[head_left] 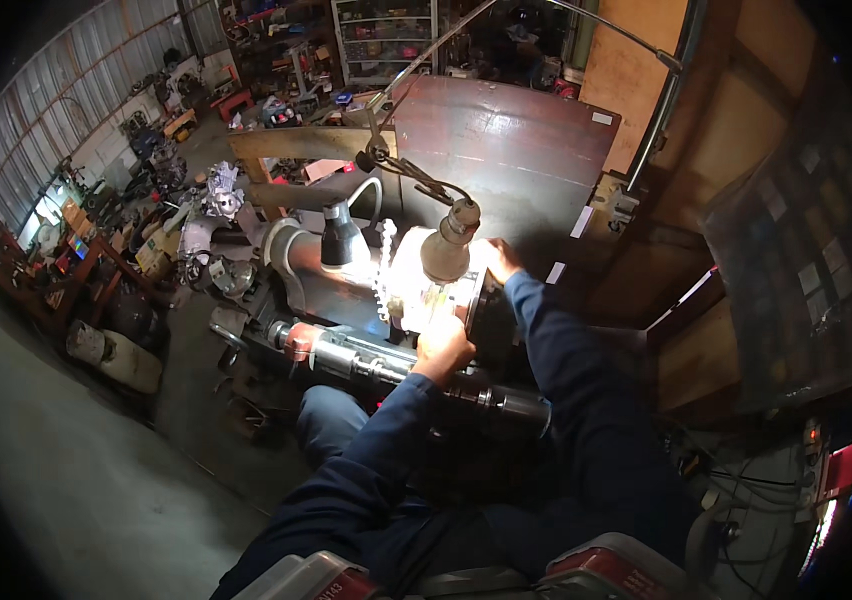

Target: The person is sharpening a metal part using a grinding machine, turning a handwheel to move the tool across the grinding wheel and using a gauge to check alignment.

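Grey-and-red casings [321, 578] sit nearest the camera, at the lower edge. Past them, dark blue sleeves [586, 400] reach to a metal machine [321, 275], a shiny shaft [341, 357] along its near side. On the machine, under a lamp [446, 252], the lit part [411, 268] glares white, detail washed out, yellowish streaks below the shade, its right edge darker. The hands are apart: left hand [443, 348] at its near side, right hand [498, 260] at its far right; glare hides the fingertips, so I cannot tell whether either grips. Left of it hangs a knobbly white hose [386, 270].
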The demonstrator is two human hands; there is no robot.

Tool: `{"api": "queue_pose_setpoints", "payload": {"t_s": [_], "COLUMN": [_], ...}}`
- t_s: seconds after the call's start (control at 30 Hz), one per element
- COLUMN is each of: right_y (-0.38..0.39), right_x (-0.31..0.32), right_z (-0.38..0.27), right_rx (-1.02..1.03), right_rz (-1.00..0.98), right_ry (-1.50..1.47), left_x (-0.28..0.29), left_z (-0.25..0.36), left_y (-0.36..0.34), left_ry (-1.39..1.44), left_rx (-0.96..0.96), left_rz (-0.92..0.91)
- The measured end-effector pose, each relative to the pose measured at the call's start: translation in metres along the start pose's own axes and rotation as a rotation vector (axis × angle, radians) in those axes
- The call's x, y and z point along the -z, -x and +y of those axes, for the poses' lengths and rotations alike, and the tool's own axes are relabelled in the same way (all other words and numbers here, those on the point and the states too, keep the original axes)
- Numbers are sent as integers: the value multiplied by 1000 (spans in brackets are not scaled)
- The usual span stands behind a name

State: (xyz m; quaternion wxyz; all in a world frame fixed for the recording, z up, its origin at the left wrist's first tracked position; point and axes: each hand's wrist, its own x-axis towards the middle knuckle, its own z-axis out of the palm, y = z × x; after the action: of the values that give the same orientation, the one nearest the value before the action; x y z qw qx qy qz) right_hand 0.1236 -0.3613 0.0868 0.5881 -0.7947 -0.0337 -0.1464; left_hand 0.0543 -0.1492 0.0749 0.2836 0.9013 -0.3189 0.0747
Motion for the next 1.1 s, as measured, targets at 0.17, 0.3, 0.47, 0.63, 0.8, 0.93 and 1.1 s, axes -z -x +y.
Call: {"api": "queue_pose_setpoints", "payload": {"t_s": [0.17, 0.3, 0.47, 0.63, 0.8, 0.93, 1.1], "right_y": [30, 0, -1, 17, 148, 304, 505], "right_x": [-27, 0, -16, 27, 143, 139, 93], "right_z": [-33, 14, 89, 66, -76, -141, -86], "right_rx": [616, -68, -372, -303, -281, -208, -722], "right_rz": [-252, -118, 118, 461, 504, 888, 1191], "right_ry": [666, -59, 182, 595, 85, 579, 585], "left_x": [33, 29, 12, 27, 40, 41, 73], "left_z": [6, 12, -9, -15, 9, -12, -69], "left_y": [3, 4, 11, -4, 23, 131, 219], "left_ry": [122, 135, -154, -15, 498, 269, 195], "left_rx": [120, 161, 71, 217, -293, -241, -7], "left_rz": [119, -98, -131, -179, 523, 642, 455]}}
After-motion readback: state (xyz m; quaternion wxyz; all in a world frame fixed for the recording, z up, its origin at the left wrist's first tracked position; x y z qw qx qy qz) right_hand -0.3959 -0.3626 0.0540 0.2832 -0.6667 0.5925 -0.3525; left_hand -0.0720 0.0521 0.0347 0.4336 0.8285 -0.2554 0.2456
